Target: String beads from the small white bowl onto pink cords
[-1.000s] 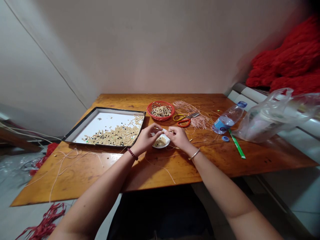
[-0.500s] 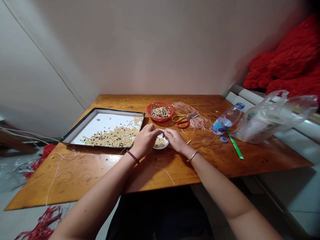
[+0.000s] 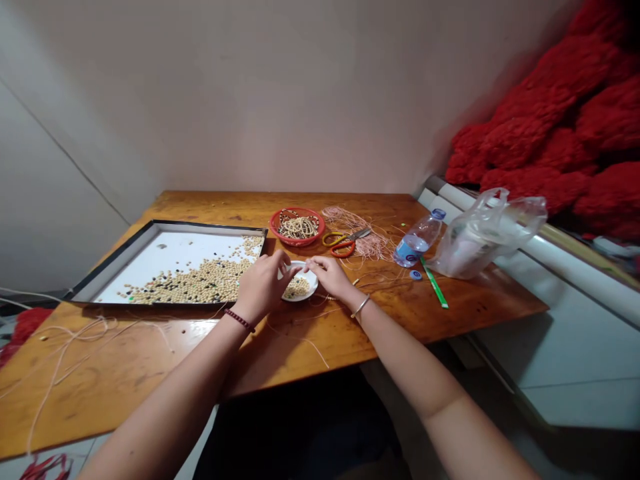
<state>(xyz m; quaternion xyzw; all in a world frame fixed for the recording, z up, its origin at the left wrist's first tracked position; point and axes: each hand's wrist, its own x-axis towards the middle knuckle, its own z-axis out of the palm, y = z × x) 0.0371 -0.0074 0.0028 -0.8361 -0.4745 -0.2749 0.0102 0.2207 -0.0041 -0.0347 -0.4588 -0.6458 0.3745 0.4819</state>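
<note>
1. Turning rightward since the earlier frame, the head-worn view is bringing more of the red tangled heap (image 3: pixel 540 127) into frame, while the wooden surface (image 3: pixel 125 367) is sliding left and down.
2. A black-edged tray (image 3: pixel 113 261) is sitting at the surface's left side, carrying scattered pale and dark beads (image 3: pixel 200 283).
3. A plastic bag (image 3: pixel 480 233) and a water bottle (image 3: pixel 417 238) are lying near the right edge.
4. The left hand (image 3: pixel 263 287) and right hand (image 3: pixel 325 277) are curling closed, their fingertips pinching together, though what they grip is too small to tell.
5. A small white dish (image 3: pixel 313 283) holding beads is resting directly beneath those fingertips, just below a red basket (image 3: pixel 295 227) and beside orange-handled scissors (image 3: pixel 345 240).
</note>
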